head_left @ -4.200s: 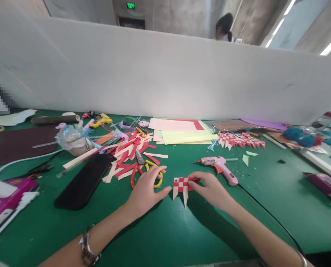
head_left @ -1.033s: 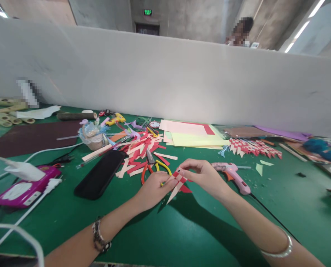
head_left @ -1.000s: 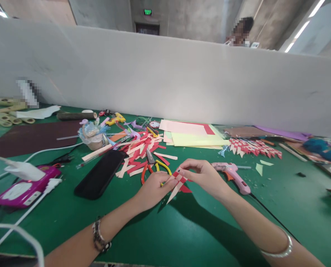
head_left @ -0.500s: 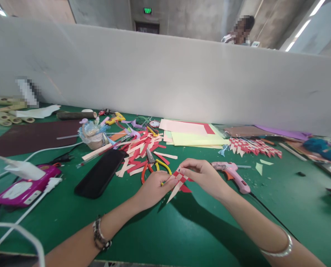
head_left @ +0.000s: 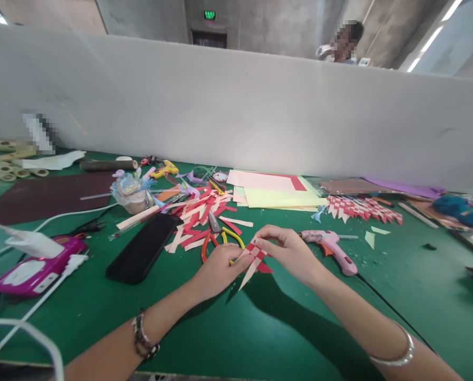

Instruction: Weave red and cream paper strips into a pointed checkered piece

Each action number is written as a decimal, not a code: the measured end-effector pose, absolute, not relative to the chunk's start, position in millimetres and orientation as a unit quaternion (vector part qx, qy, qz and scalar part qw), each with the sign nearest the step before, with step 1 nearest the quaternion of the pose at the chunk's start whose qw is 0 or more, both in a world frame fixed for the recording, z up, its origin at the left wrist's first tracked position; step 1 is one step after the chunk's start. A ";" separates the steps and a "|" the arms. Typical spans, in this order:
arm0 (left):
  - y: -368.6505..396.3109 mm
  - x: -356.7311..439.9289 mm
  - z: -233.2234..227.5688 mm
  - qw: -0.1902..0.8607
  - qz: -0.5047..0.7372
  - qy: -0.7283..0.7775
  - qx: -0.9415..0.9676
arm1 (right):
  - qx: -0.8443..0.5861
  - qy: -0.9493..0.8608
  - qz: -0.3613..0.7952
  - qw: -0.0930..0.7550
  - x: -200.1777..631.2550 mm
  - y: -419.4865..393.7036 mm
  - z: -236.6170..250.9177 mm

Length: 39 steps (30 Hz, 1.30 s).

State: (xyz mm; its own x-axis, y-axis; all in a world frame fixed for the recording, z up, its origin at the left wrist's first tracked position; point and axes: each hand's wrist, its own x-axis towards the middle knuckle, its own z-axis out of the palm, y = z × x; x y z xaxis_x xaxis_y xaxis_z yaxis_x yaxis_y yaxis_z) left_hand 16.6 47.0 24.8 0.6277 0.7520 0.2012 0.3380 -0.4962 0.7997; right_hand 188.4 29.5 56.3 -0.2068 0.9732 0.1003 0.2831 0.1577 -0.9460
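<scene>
A small woven piece of red and pale pink paper strips (head_left: 256, 260) is held between both hands above the green table. My left hand (head_left: 219, 265) pinches its left side, thumb on top. At its upper right edge, my right hand (head_left: 287, 250) grips it with thumb and fingertips. Loose strip ends point down toward me. Just behind my left hand lie pliers (head_left: 213, 225) with red and yellow handles, partly hidden by that hand. A heap of loose red and pink paper strips (head_left: 198, 219) spreads beyond them. Right of my right hand rests a pink glue gun (head_left: 333, 246).
A black phone (head_left: 143, 248) and a magenta power strip (head_left: 41, 270) with white cables lie on the left. Paper sheets (head_left: 279, 198) and several finished woven pieces (head_left: 363, 210) are farther back. A white partition (head_left: 236, 111) stands behind; a person (head_left: 345, 45) is beyond it.
Both hands keep their hold on the woven paper piece, with only a very slight shift of the fingers. The person beyond the partition has moved a little.
</scene>
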 end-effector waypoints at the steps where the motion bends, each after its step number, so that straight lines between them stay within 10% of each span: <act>1: 47.0 16.6 25.1 0.374 0.278 0.332 0.820 | -0.489 -0.648 0.425 0.401 187.8 29.4 56.5; 16: 44.6 12.3 38.3 0.525 0.302 0.354 0.713 | -0.471 -0.664 0.436 0.382 191.0 28.5 63.4; 39: 46.1 16.3 55.9 0.447 0.367 0.418 0.701 | -0.521 -0.697 0.372 0.324 195.6 16.7 65.5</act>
